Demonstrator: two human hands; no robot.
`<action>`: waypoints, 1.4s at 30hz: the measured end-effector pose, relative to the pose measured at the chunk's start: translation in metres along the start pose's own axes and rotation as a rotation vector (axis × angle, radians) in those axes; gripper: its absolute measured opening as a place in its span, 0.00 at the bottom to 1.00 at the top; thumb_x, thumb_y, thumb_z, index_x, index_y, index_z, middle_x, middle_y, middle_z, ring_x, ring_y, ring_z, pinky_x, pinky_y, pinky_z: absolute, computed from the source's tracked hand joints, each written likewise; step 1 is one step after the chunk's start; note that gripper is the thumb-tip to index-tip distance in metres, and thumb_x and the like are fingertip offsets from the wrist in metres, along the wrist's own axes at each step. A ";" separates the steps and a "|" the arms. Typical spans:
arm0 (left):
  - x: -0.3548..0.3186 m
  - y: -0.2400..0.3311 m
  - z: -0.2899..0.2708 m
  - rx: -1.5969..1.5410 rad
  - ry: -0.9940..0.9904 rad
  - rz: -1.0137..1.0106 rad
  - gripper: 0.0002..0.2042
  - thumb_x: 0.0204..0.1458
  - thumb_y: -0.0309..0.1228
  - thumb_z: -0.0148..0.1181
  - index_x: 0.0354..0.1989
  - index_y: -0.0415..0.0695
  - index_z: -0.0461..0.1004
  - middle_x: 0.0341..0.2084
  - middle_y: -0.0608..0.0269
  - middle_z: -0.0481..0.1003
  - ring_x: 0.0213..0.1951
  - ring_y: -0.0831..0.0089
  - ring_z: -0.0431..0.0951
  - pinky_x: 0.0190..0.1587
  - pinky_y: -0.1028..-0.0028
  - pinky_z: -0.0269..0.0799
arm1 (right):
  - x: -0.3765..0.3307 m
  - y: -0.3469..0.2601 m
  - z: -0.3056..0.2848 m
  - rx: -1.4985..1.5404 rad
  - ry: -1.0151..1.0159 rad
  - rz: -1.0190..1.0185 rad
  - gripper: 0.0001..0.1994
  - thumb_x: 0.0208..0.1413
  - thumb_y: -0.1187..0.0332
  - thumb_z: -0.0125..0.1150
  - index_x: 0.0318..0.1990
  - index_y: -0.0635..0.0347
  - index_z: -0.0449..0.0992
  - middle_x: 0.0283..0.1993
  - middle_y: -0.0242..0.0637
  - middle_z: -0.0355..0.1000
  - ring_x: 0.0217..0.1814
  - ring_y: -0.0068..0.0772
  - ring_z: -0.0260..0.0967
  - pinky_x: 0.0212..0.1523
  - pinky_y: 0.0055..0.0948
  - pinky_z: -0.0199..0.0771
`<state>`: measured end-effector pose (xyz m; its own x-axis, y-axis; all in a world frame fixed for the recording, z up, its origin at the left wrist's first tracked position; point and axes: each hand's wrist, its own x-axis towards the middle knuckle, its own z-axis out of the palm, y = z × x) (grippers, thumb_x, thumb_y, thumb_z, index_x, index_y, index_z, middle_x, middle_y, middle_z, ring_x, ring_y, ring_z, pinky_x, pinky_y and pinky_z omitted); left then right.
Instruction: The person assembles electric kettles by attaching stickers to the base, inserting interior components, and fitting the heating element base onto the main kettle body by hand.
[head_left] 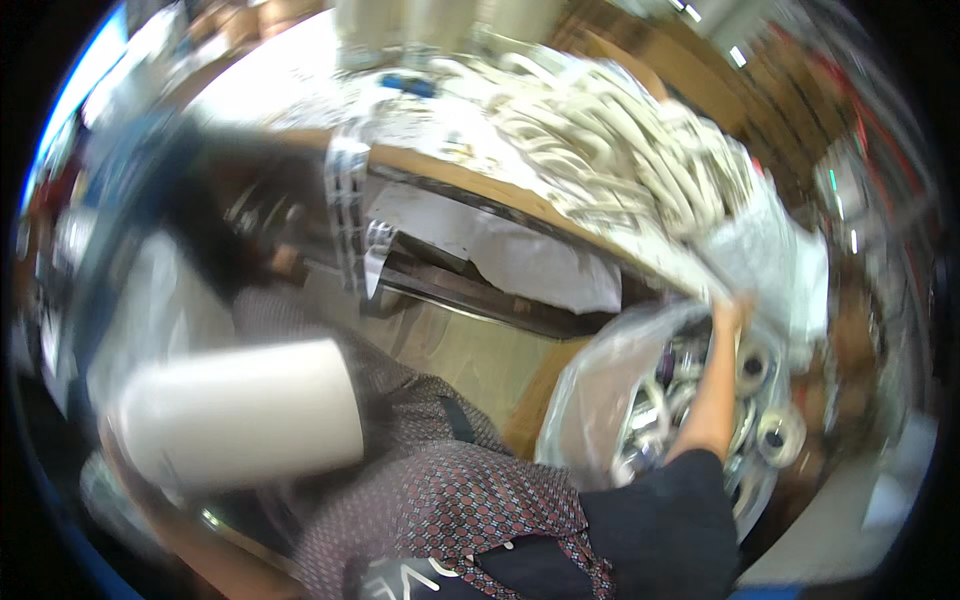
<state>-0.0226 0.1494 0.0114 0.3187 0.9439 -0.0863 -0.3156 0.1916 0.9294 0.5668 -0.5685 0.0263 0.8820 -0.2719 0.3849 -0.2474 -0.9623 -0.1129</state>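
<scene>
The left hand (112, 440) is at the left, blurred by motion, curled about the far end of a white cylinder (245, 415); its fingers are mostly hidden, yet it appears clamped on that end; the cylinder lies on its side in the air, its flat end toward the right, in front of the patterned apron (470, 490); the right hand (733, 312) reaches out to the right, at the near corner of the table (485, 192) and the rim of a clear plastic bag (580, 385); blur keeps me from telling whether its fingers are together or apart, or if they grip the rim; below the right forearm, the bag holds many rolls (780, 437), pale and ring-shaped, with at least 2 showing their round hollow cores; on the table, a heap of cream-coloured strips (620, 140) spreads over the right half, with a small blue object (408, 85) to its left and pale upright containers (440, 28) behind; a white plastic sheet (775, 270) hangs at the table's right end; a printed strip (347, 190) drops over the front edge, and a white sheet (545, 262) shows beneath the tabletop; brown boxes (665, 70) stand farther back.
</scene>
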 end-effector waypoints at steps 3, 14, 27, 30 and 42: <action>0.002 -0.047 -0.003 0.101 -0.102 0.057 0.21 0.63 0.42 0.49 0.55 0.38 0.71 0.48 0.58 0.76 0.48 0.70 0.76 0.53 0.71 0.70 | 0.037 0.210 0.051 -0.078 0.247 -0.166 0.52 0.29 0.51 0.79 0.65 0.58 0.60 0.64 0.49 0.64 0.63 0.51 0.65 0.64 0.43 0.64; -0.006 -0.087 -0.093 -0.110 0.164 0.300 0.26 0.64 0.48 0.42 0.57 0.37 0.68 0.51 0.54 0.73 0.50 0.63 0.74 0.55 0.66 0.69 | -0.014 -0.136 -0.097 -0.184 -0.292 -0.487 0.43 0.31 0.45 0.77 0.56 0.59 0.71 0.47 0.52 0.77 0.50 0.53 0.74 0.49 0.46 0.72; -0.091 -0.116 -0.085 -0.552 0.308 0.359 0.27 0.65 0.47 0.33 0.59 0.37 0.66 0.56 0.50 0.69 0.56 0.58 0.70 0.60 0.59 0.66 | -0.417 -0.496 -0.135 1.705 -0.288 -1.776 0.50 0.34 0.52 0.79 0.64 0.71 0.60 0.45 0.46 0.69 0.42 0.39 0.67 0.43 0.37 0.70; -0.105 -0.143 -0.135 -0.585 0.306 0.402 0.25 0.66 0.45 0.34 0.58 0.38 0.67 0.56 0.52 0.69 0.56 0.57 0.70 0.60 0.58 0.65 | -0.435 -0.490 -0.135 1.800 -0.268 -1.852 0.46 0.32 0.51 0.79 0.59 0.68 0.65 0.39 0.45 0.70 0.33 0.42 0.66 0.33 0.39 0.68; -0.079 -0.078 -0.050 -0.180 0.554 0.494 0.30 0.59 0.54 0.43 0.57 0.40 0.67 0.53 0.55 0.72 0.54 0.61 0.72 0.59 0.62 0.67 | -0.421 -0.523 -0.084 1.593 -1.226 -1.158 0.42 0.47 0.50 0.71 0.64 0.68 0.62 0.52 0.44 0.71 0.52 0.33 0.71 0.54 0.34 0.72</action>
<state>-0.0674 0.0737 -0.0722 -0.3771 0.9193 0.1130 -0.4612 -0.2922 0.8378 0.2914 0.0487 0.0004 0.2639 0.9075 0.3267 0.2163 0.2744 -0.9370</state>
